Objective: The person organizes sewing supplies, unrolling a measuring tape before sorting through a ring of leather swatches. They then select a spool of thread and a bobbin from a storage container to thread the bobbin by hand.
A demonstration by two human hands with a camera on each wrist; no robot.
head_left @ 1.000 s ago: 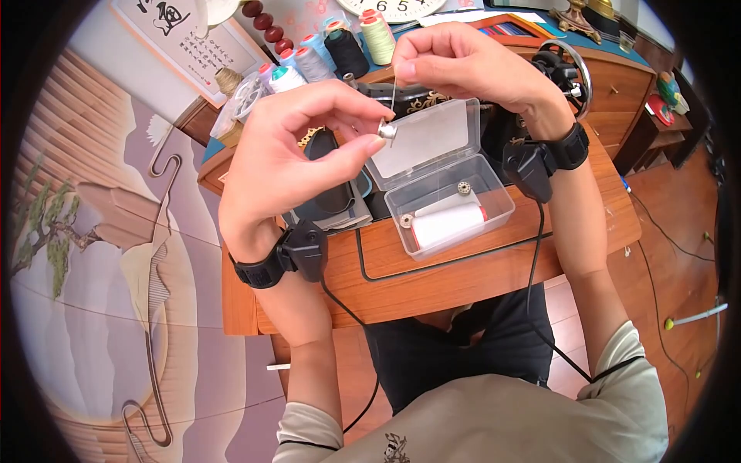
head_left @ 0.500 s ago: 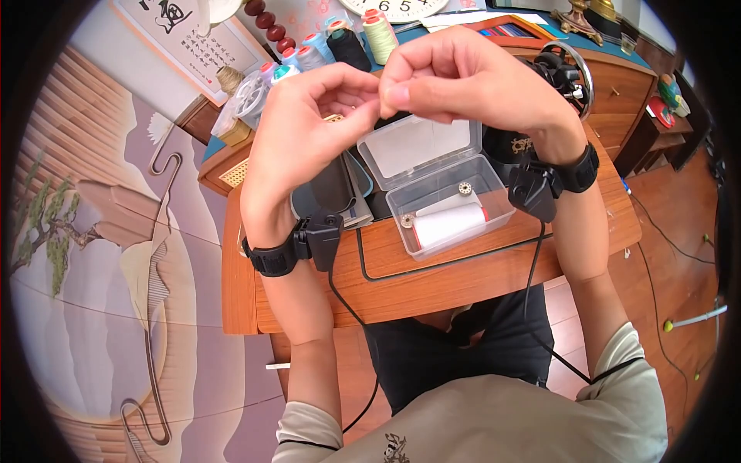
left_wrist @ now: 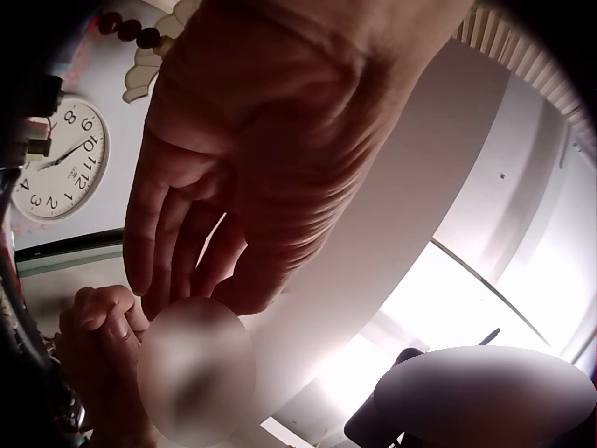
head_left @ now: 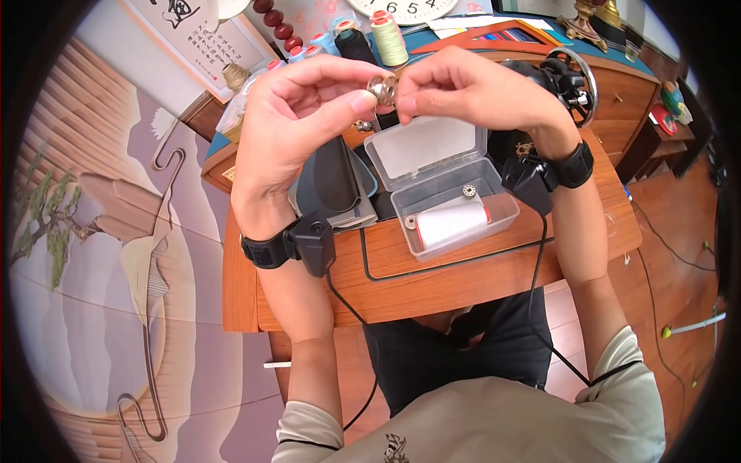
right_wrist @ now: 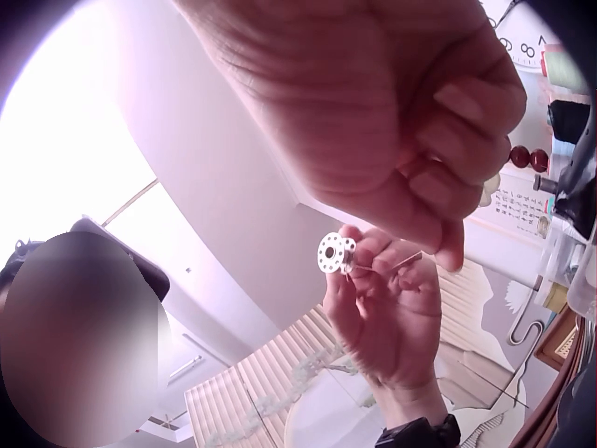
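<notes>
Raised over the desk, my left hand (head_left: 282,127) pinches a metal bobbin (head_left: 381,90) between thumb and fingertips. Holes ring the flat face of the bobbin in the right wrist view. A thin thread (right_wrist: 378,270) runs from it to my right hand (right_wrist: 373,112), whose thumb and forefinger pinch it. In the head view the right hand (head_left: 478,91) is close beside the bobbin. Below, an open clear plastic box (head_left: 505,207) contains a white thread spool (head_left: 451,224) and two more metal bobbins, one at the back (head_left: 469,190) and one at the left (head_left: 410,221).
Behind the hands stand several thread cones, among them a pale green cone (head_left: 387,38) and a black cone (head_left: 355,46). A sewing machine's handwheel (head_left: 590,89) is at the right. Dark folded items (head_left: 332,189) lie left of the box on the wooden desk (head_left: 309,297).
My right hand has come down from above the bobbin, met the left hand, then moved slightly right of it. The bobbin has turned and its face shows now.
</notes>
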